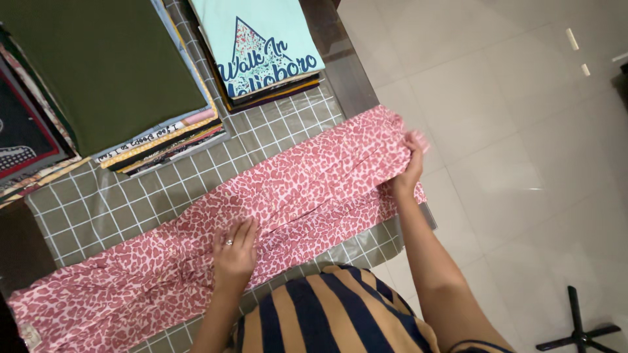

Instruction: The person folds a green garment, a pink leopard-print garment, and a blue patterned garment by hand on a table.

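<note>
Right now the person stands at a table (98,209) covered in a grey checked cloth, with a long pink leopard-print garment (294,196) stretched slantwise across it, one end near the table's lower-left edge and the other reaching the right edge. The left hand (234,252) lies flat on the middle of the garment, fingers pressed together and palm down (a ring shows on one finger). The right hand (411,163) is out at the far end, arm nearly straight, fingers closed on the fabric's edge; it looks like a pinch with the edge lifted a little, though the motion blur there makes it hard to be sure.

To do this well, I'd judge the flat hand should keep the middle pinned while the other brings the end over evenly, so the long creases stay aligned and no ripples bunch under the palm.

Behind the garment sit folded stacks: a dark green top (104,65) on a pile of mixed colours, and a mint-green printed shirt (261,46) on a smaller stack. A pale tiled floor (523,163) lies to the right.
</note>
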